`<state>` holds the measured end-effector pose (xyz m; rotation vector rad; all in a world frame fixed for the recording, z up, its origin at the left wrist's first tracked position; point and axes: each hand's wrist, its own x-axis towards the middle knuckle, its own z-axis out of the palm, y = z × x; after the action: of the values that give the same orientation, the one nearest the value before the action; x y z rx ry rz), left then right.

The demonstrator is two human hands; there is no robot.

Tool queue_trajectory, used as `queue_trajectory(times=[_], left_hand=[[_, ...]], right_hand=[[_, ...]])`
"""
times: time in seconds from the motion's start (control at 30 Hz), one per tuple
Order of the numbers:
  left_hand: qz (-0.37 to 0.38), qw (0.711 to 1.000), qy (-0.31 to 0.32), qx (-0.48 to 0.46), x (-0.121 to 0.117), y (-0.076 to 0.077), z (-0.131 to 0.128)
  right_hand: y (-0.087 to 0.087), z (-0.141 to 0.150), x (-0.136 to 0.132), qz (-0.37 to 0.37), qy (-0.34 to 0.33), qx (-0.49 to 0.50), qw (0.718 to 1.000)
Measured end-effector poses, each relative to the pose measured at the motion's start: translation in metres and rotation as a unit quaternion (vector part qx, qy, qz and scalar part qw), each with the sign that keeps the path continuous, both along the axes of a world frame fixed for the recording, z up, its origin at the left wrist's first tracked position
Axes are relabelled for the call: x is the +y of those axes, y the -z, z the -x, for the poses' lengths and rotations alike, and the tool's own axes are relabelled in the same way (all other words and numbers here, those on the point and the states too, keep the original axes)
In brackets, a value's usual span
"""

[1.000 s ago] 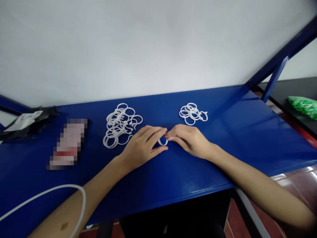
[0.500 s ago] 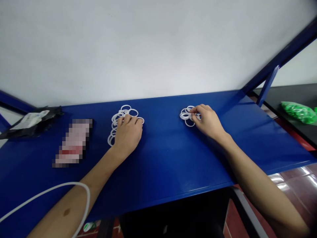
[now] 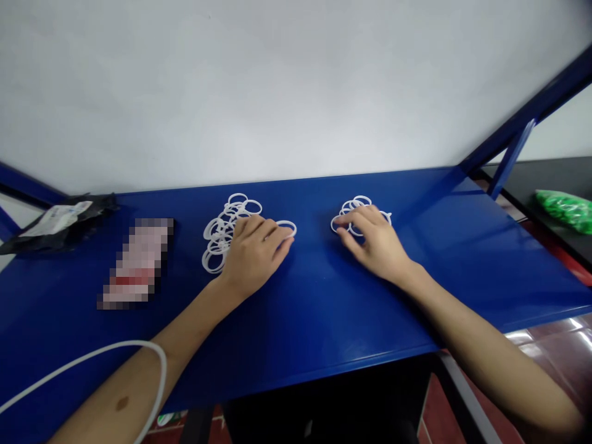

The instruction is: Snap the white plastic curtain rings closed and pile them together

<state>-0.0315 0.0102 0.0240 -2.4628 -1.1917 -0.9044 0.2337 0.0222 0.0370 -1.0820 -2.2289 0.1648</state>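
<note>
My left hand (image 3: 254,256) is closed, and a thin white ring (image 3: 295,229) sticks out beyond its thumb and forefinger. Beside and partly under that hand lies a loose heap of several white rings (image 3: 215,237), overlapping one another on the blue table (image 3: 305,296). Further right, my right hand (image 3: 377,240) rests over a smaller group of white rings (image 3: 363,200). Its thumb and forefinger are apart, close to a ring at the group's left edge. Its other fingers hide part of the group.
A blurred-out flat object (image 3: 139,259) lies left of the heap, with a black plastic package (image 3: 60,222) beyond it. A white cable (image 3: 92,350) loops across my left forearm. White wall (image 3: 296,92) stands behind. Green bagged items (image 3: 564,209) sit on a dark surface at right.
My left hand has moved right, bringing a ring away from the heap. My right hand has shifted slightly left and down, and its pinched fingers have spread apart.
</note>
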Motion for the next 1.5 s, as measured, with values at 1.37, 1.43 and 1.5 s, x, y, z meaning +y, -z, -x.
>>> queue_trajectory(times=[1.37,1.43,1.5], left_hand=[[0.078,0.984,0.148,-0.063,-0.021,0.002,-0.02],[0.072,0.984,0.152,-0.059,-0.022,0.002,-0.021],[0.07,0.984,0.156,-0.057,-0.022,0.002,-0.022]], right_hand=[[0.001,0.025,-0.033,0.043,-0.214,0.055,0.974],[0.002,0.026,-0.034,0.044,-0.22,0.062,0.973],[0.003,0.025,-0.033,0.054,-0.225,0.077,0.97]])
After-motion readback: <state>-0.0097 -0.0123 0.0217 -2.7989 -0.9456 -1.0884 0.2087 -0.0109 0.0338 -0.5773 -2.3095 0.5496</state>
